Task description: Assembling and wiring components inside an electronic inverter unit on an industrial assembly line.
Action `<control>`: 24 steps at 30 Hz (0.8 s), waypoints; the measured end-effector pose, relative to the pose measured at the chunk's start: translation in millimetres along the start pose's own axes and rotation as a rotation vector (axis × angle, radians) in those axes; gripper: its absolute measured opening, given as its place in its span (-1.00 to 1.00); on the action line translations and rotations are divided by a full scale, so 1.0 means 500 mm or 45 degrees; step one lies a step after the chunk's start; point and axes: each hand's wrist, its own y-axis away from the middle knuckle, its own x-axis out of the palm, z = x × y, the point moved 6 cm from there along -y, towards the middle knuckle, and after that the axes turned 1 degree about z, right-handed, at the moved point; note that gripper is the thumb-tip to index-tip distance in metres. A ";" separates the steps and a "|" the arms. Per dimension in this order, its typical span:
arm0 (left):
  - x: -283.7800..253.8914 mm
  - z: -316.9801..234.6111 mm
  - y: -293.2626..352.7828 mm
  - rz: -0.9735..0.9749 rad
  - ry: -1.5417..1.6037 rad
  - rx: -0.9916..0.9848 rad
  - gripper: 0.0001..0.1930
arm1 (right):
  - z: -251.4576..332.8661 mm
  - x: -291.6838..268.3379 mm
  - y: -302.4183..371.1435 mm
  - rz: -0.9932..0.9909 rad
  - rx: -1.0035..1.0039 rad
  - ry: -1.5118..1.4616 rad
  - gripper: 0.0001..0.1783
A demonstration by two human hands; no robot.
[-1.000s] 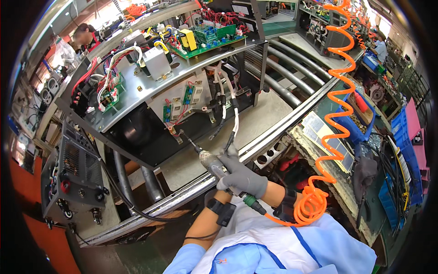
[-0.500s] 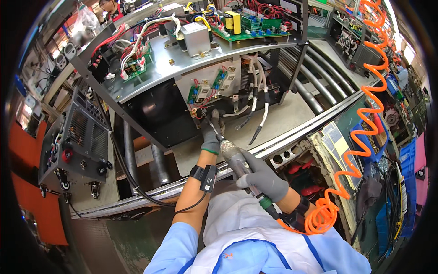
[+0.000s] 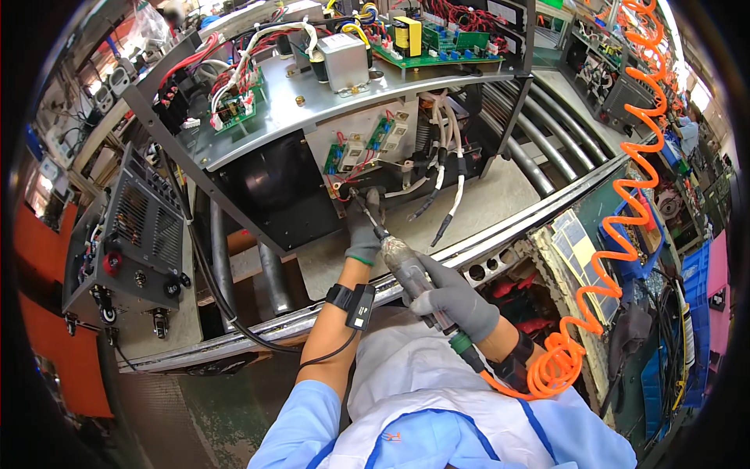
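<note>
My right hand (image 3: 462,301), in a grey glove, is wrapped round a pneumatic screwdriver (image 3: 405,266) with a worn, taped front end. Its long thin bit (image 3: 369,213) points up and left into the open front of a dark metal chassis (image 3: 269,187). At the chassis's lower edge my gloved left hand (image 3: 362,237) reaches in beside the bit, fingers bent round its tip area; what they pinch is hidden. Above them is a plate with small green circuit boards (image 3: 381,134). White cables with dark ends (image 3: 455,199) hang just right of my left hand.
An orange coiled hose (image 3: 587,301) runs from the screwdriver to the upper right. Metal rollers (image 3: 539,141) lie on the right, and a second grey unit on casters (image 3: 129,234) stands left. On the chassis top sit a metal-cased block (image 3: 344,62) and a large green board (image 3: 437,56).
The view has shifted slightly, so the chassis appears a little further right. Both hands and the screwdriver keep nearly the same place at the chassis.
</note>
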 end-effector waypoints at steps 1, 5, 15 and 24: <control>-0.002 0.001 -0.001 -0.001 0.002 0.001 -0.79 | 0.003 0.000 0.000 0.001 0.001 0.002 -0.06; -0.043 0.034 -0.028 -0.102 -0.215 0.083 -0.78 | -0.001 0.006 -0.001 0.006 0.061 -0.077 -0.11; -0.035 -0.039 -0.021 -0.164 -1.000 0.077 -0.69 | -0.030 -0.016 -0.056 -0.114 -0.116 0.368 -0.09; -0.019 -0.062 -0.042 -0.167 -1.141 0.243 -0.59 | -0.006 0.000 -0.052 -0.246 -0.307 0.664 0.02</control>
